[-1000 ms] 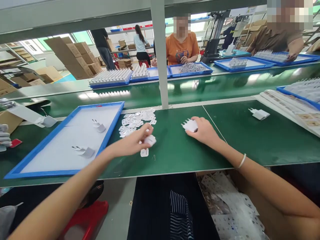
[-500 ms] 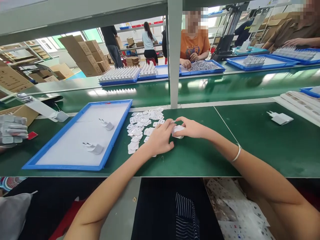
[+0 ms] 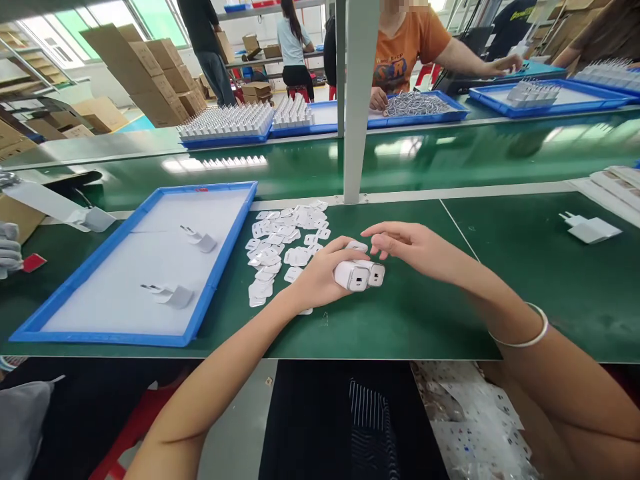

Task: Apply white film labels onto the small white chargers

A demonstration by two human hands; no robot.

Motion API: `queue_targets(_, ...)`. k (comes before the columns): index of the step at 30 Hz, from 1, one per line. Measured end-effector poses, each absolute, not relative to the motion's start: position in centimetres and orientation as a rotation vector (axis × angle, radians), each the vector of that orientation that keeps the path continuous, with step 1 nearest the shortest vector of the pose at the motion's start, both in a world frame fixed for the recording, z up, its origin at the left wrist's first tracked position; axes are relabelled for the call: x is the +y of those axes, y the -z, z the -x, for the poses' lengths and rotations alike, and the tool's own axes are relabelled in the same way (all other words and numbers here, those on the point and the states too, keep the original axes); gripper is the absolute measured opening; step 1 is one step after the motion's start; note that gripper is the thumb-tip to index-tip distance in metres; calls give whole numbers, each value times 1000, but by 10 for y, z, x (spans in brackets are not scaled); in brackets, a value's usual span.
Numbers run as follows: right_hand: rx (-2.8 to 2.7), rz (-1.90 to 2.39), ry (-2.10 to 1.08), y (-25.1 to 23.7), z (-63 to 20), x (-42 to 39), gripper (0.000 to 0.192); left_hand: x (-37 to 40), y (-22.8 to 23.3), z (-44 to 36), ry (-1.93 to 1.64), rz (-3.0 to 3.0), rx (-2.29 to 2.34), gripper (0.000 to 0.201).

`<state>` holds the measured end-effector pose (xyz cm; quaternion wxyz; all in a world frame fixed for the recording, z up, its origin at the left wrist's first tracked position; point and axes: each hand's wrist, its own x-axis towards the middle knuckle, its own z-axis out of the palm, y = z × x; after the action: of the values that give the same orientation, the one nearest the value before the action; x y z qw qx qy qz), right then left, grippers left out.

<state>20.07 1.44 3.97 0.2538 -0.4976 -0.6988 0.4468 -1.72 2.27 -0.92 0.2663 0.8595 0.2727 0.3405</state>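
My left hand (image 3: 320, 275) grips two white charger plugs (image 3: 359, 274) side by side, their port ends facing me, just above the green table (image 3: 400, 320). My right hand (image 3: 415, 248) hovers beside them with fingers spread and nothing in it. A pile of small white stickers (image 3: 283, 248) lies directly left of my left hand. A blue tray (image 3: 220, 267) further left holds two white chargers (image 3: 170, 294) lying on their sides.
One more white charger (image 3: 590, 229) lies at the right. A white post (image 3: 360, 100) rises behind the stickers. Across the green belt, a person in orange (image 3: 405, 47) works at blue trays of chargers (image 3: 225, 125). A box of sticker sheets (image 3: 470, 420) sits below the table edge.
My left hand has taken the chargers and turned them port-end toward me. My right hand has let go and opened beside them. The view tilted down.
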Motion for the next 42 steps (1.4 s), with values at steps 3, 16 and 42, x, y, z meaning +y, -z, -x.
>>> queue_targets(3, -1853, 1238, -1289, -38, -202, 21, 34, 18, 5, 15, -964, -2217, 643, 40)
queue_targets(16, -1871, 1051, -1158, -29, -196, 16, 25, 9, -5, 18, -1016, -1787, 719, 38)
queue_targets(42, -1338, 820, -1541, -37, -183, -13, 15, 9, -9, 23, -1575, -2216, 820, 34)
